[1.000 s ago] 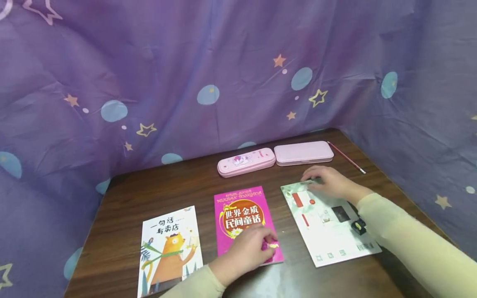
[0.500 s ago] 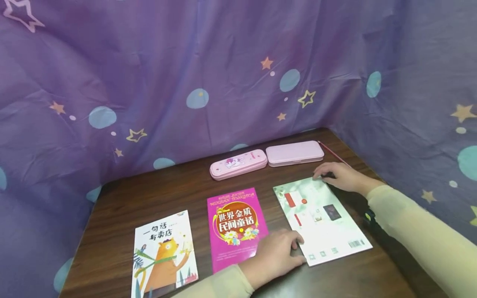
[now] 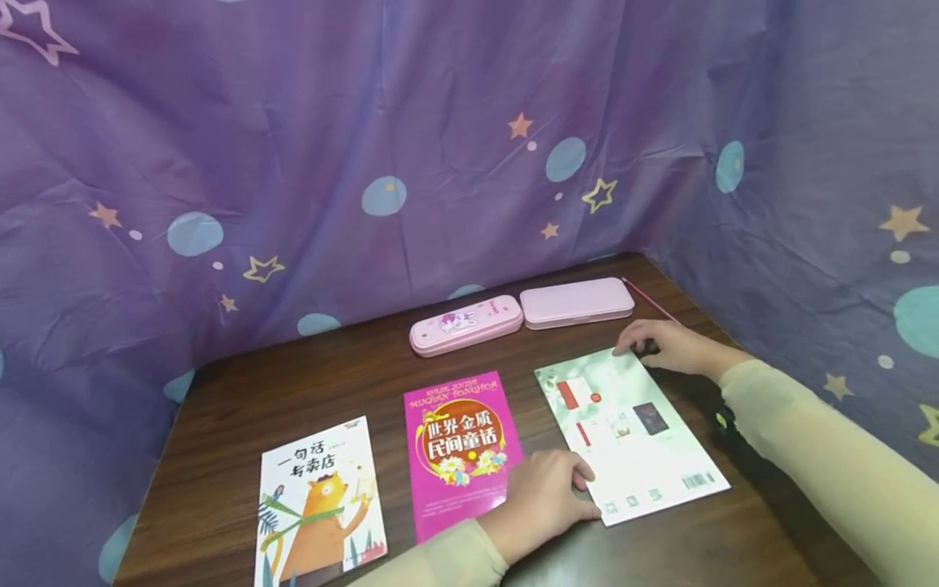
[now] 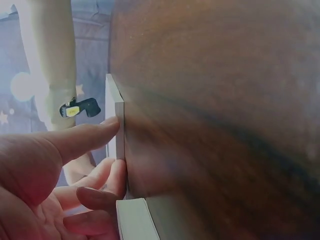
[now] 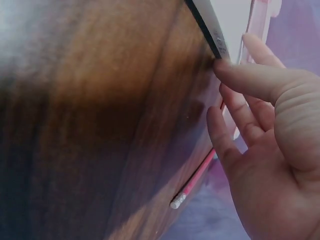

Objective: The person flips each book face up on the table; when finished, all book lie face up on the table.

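A pale green and white book point(image 3: 631, 432) lies flat, back cover up, at the right of the dark wood table point(image 3: 293, 383). My left hand point(image 3: 579, 489) sits at its near left corner; in the left wrist view the thumb point(image 4: 95, 132) and a curled finger point(image 4: 117, 177) touch the book's edge point(image 4: 119, 132). My right hand point(image 3: 632, 346) is at the far right corner, where the thumb tip point(image 5: 225, 67) presses the book's corner point(image 5: 212, 37) and the other fingers stay relaxed. Neither hand lifts the book.
A magenta book point(image 3: 455, 432) lies in the middle and a white book with an orange bear point(image 3: 319, 501) at the left. Two pink pencil cases point(image 3: 465, 324) point(image 3: 577, 302) sit at the back, with a red pencil point(image 3: 649, 297) beside them. Purple star-print cloth point(image 3: 367, 122) walls the table.
My left hand left the magenta book and came to the pale book's near corner. My right hand slid off the cover to the far right corner. The book turned slightly.
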`<state>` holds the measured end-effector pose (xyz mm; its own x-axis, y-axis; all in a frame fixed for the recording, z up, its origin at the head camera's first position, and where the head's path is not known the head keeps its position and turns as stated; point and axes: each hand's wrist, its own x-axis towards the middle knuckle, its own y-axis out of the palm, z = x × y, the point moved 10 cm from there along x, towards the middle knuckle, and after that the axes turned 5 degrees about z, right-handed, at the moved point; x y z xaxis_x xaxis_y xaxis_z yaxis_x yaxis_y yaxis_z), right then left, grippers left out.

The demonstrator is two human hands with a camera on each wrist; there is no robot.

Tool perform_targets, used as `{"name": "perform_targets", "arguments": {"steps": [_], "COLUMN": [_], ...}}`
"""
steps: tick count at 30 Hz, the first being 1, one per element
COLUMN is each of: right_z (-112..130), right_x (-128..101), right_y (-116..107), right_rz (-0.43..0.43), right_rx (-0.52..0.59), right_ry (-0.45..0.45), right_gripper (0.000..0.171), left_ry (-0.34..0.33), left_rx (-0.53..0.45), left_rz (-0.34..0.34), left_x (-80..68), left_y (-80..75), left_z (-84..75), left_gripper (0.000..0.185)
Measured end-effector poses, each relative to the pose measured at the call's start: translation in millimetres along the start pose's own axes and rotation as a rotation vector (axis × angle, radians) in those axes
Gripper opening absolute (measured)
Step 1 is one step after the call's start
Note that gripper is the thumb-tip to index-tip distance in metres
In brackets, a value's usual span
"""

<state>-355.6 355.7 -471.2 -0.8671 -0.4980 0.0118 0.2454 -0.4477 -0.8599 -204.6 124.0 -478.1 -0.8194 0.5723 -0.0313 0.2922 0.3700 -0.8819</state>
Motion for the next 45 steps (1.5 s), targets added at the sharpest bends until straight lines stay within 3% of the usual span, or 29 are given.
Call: {"name": "perform_targets", "arguments": {"steps": [5,9,15,24,28,32,38,45], "right_z": [-6,-17,-16,-15,-18,-21,-20,-13], "right_x": [2,0,-5,-12,-14,-15,-18,-23], "right_y": [-5,-4,-7,-13,-14,-13,-17,-32], "right_rz": [0.010,0.036,0.045,0.035,0.042,0.058,0.072,0.058], "right_rx": [0.014,0.049,0.076,0.085,0.112,0.122,0.111,0.199], "right_ry": [-0.041,-0.035,-0.101,-0.146,-0.142,-0.127,-0.146,-0.174], "right_gripper": [0.045,0.036,0.027,0.025,0.026,0.026,0.024,0.023], "left_ry": [-0.002,0.005,0.023,-0.052,-0.069,-0.070,-0.017,0.040], "left_rx": [-0.016,-0.030,0.000,0.101,0.168,0.165,0.071,-0.040], "left_rz": [-0.006,-0.010,0.000,-0.013,-0.041,-0.065,-0.109,-0.270], "left_x": [1.4,1.2,-3.6,-10.0,-11.0,-13.6,-22.3,-34.8], "left_y": [-2.2,-3.2,-3.0,-2.2,-2.3,-2.7,-14.3,-46.0], "left_z": [0.5,1.2,1.2,2.1,1.3,3.2,6.7,12.7], "left_gripper": [0.038,0.032,0.028,0.063,0.069,0.062,0.043,0.022]}}
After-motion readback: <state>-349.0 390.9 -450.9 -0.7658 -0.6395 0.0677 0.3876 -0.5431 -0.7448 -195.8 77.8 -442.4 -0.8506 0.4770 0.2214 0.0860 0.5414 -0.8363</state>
